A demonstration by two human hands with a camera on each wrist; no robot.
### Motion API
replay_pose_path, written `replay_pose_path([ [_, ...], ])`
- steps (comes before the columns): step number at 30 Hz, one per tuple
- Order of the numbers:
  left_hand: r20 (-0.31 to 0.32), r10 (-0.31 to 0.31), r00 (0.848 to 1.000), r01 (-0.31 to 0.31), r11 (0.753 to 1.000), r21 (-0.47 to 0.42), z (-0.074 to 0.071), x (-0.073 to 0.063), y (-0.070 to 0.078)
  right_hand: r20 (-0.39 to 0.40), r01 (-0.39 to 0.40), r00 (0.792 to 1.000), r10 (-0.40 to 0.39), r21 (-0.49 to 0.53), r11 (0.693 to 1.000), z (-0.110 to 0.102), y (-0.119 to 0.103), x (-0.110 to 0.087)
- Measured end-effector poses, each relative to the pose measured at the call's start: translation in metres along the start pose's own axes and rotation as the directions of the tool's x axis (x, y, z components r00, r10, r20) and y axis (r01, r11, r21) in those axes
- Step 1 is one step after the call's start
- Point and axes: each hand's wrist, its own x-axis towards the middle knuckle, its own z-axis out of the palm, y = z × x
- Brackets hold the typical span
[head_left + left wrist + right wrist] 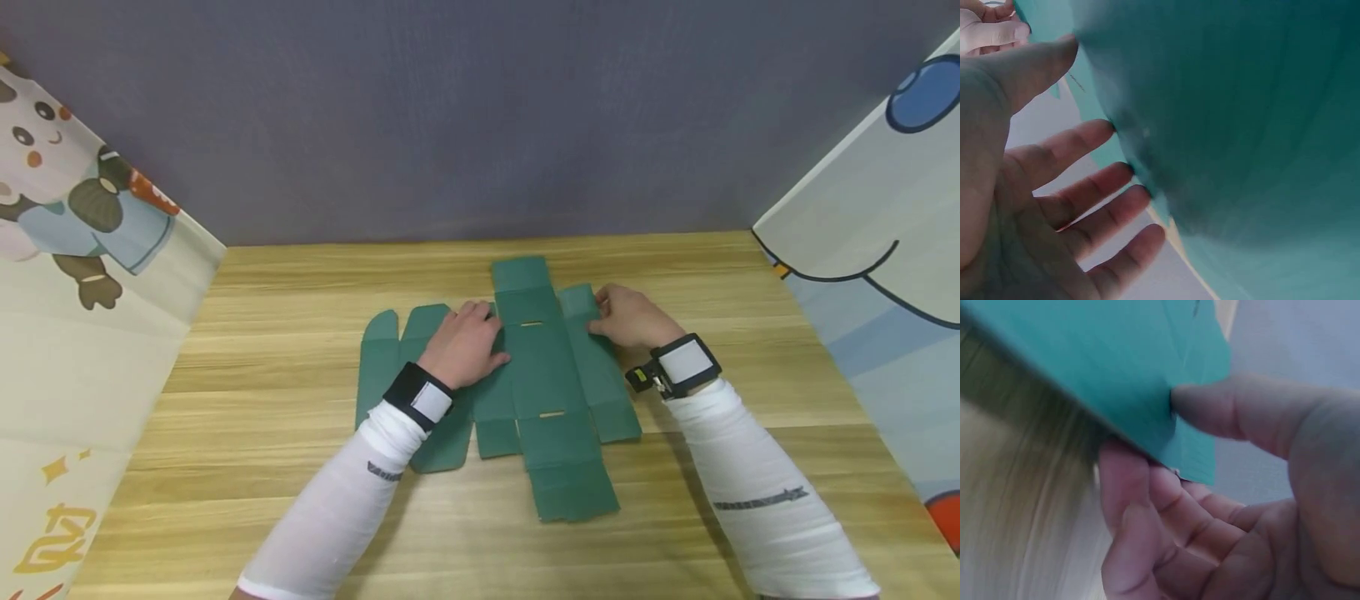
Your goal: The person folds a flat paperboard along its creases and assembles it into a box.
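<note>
A flat, unfolded green cardboard box [546, 367] lies on the wooden table, with creased panels, flaps and small slots. My left hand [463, 343] rests on its left-middle panels. In the left wrist view the fingers [1107, 203] are spread, their tips against the green board. At the far right long panel, my right hand [633, 317] pinches the outer edge. The right wrist view shows the thumb [1207, 409] on the panel's face and the curled fingers under its edge. Part of the left panels is hidden beneath my left hand and wrist.
The wooden table [285, 367] extends around the cardboard on all sides. A dark grey-blue wall [480, 125] stands behind it. Panels with cartoon pictures flank the table at left [97, 333] and right [862, 250]. Both wrists wear black straps over white sleeves.
</note>
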Motion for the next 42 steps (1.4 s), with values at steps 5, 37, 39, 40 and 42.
replay_pose_path([
  [5,0.02,0.012,1.0,-0.012,0.999,-0.039,-0.011,-0.005,-0.002,0.01,0.043,0.999,-0.045,0.114,0.993,-0.007,-0.007,0.001],
  [37,-0.202,-0.027,0.979,-0.057,0.915,-0.398,-0.081,0.054,-0.006,-0.175,0.237,0.954,-0.242,-0.047,0.97,-0.025,-0.083,-0.022],
  [39,-0.215,-0.036,0.976,-0.063,0.898,-0.435,-0.079,0.054,-0.006,-0.176,0.237,0.954,-0.242,-0.047,0.97,-0.024,-0.082,-0.022],
  [40,-0.221,-0.039,0.975,-0.066,0.891,-0.449,-0.079,0.054,-0.006,-0.171,0.232,0.956,-0.237,-0.048,0.971,-0.024,-0.08,-0.023],
  [42,-0.231,-0.045,0.972,-0.071,0.88,-0.469,-0.078,0.054,-0.007,-0.153,0.224,0.961,-0.229,-0.051,0.973,-0.023,-0.077,-0.024],
])
